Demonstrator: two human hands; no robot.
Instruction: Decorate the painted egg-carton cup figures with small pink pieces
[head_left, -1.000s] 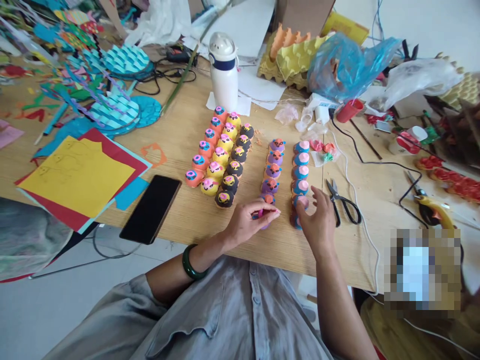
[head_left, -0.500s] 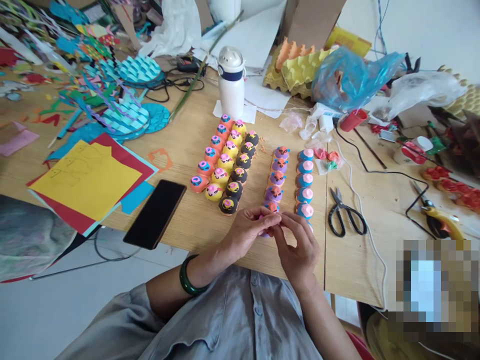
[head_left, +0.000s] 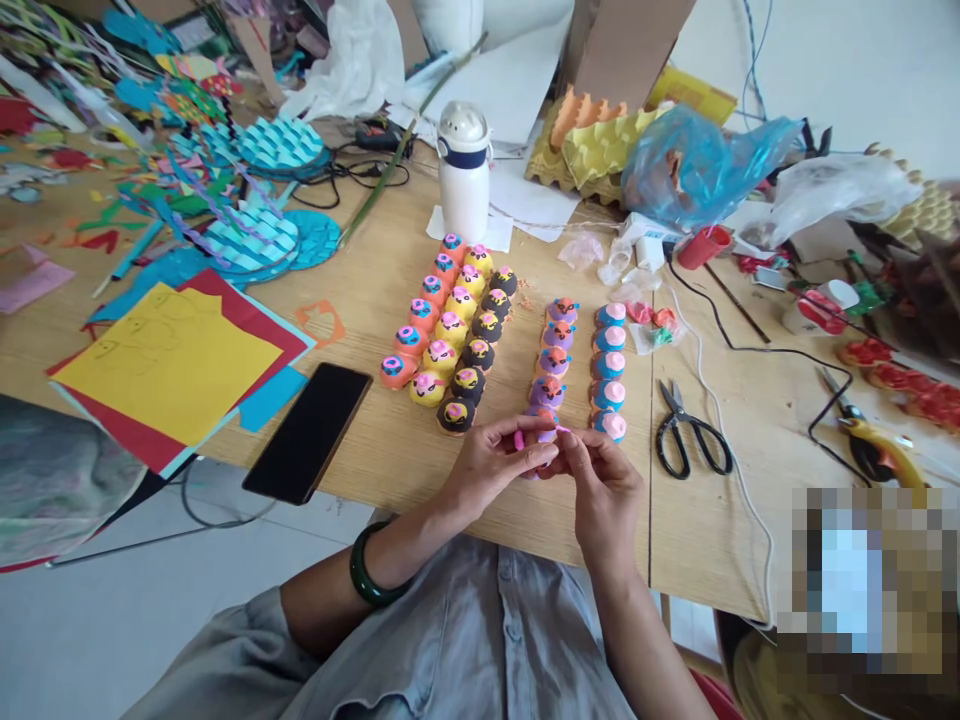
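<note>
My left hand is closed around a small pink piece of what looks like modelling clay, its thumb and index finger pointing right. Against those fingertips, my right hand pinches a thin pink bit that looks like the same clay. Both hands hover over the near end of a row of purple domes with orange and blue details, hiding part of it. Just beyond my right hand runs a row of blue domes topped with pink.
Orange, yellow and black decorated domes form three rows left of centre. A phone and coloured paper lie at left. Black-handled scissors are at right, beside a white cable. A white bottle stands behind the rows.
My fingers have shifted; the pink clay now shows more between them. My right hand has turned, its thumb now raised toward the fingertips. The domes stay in place.
</note>
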